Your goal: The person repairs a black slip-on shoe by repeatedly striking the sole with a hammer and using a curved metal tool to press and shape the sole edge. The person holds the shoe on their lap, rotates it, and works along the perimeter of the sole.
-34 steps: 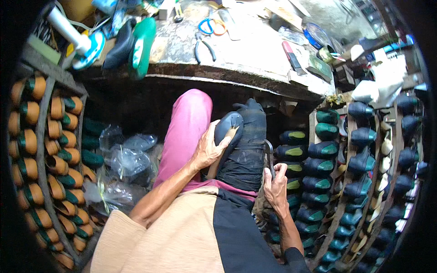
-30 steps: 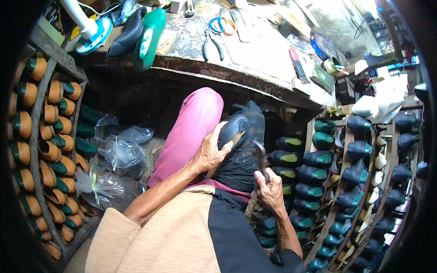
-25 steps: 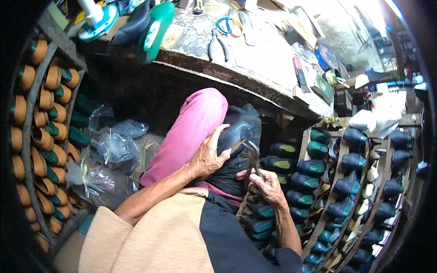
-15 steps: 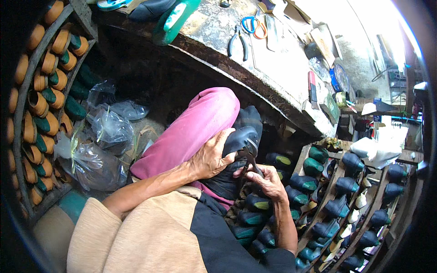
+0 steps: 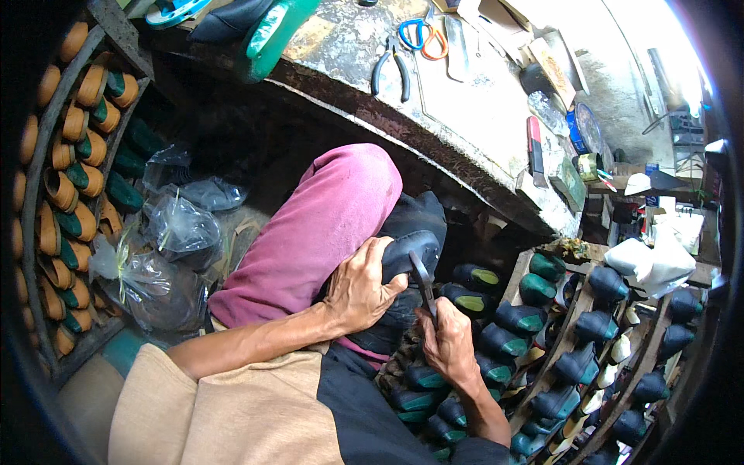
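A dark shoe (image 5: 403,254) rests on my lap, by the knee in pink cloth. My left hand (image 5: 363,285) is wrapped over its near side, thumb pressed toward the sole edge. In my right hand (image 5: 451,341) is a pair of dark metal pincers (image 5: 422,280), gripped by the handles. Their head lies against the shoe's right side. Whether the jaws bite on the edge cannot be made out. The shoe's far side is partly hidden against the dark cloth on my leg.
The workbench (image 5: 496,132) ahead bears pliers (image 5: 390,70), scissors (image 5: 424,40) and a red-and-black cutter (image 5: 535,151). A green sole-like piece (image 5: 275,39) overhangs its edge. Racks of orange shoes (image 5: 62,190) and dark shoes (image 5: 595,325) flank me. Plastic bags (image 5: 147,283) lie at left.
My right hand has drawn lower and turned the pincers, so their head now lies against the shoe's side. My left hand keeps its hold. The whole view has shifted slightly.
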`<action>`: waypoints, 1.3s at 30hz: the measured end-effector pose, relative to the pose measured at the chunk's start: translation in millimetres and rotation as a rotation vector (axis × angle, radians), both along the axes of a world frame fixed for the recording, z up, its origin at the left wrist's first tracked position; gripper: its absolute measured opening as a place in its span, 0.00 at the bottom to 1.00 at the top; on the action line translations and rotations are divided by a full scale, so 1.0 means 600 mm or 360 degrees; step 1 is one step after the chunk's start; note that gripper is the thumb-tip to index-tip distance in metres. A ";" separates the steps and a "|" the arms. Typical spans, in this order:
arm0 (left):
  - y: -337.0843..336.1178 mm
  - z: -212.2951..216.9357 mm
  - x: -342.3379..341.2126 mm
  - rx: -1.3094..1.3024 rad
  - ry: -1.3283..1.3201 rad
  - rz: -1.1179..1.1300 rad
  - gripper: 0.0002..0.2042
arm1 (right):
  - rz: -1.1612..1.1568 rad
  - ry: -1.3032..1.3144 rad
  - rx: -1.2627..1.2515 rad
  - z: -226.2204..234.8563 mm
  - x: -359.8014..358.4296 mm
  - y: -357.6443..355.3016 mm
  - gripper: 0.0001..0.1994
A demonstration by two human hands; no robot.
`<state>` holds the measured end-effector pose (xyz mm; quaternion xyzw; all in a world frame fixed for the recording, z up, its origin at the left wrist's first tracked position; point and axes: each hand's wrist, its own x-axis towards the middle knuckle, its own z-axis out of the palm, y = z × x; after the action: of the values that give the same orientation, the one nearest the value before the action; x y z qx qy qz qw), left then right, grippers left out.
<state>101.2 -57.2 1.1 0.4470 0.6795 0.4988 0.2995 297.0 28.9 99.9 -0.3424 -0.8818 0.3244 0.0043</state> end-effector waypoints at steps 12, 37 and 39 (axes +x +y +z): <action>0.034 -0.006 -0.017 -0.0131 0.0002 0.0152 0.34 | 0.0131 0.0355 -0.0201 -0.125 0.014 0.065 0.07; 0.042 0.029 0.027 -0.0212 0.0293 0.0121 0.22 | -0.0395 -0.0276 -0.0495 0.101 -0.016 0.072 0.23; 0.041 0.022 0.039 -0.0144 0.0391 0.0148 0.21 | -0.0284 -0.0247 -0.0495 0.151 -0.055 0.095 0.24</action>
<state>124.5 -32.6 14.5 0.4588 0.7528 0.4224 0.2104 264.2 86.0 190.7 -0.4397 -0.7849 0.4276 -0.0880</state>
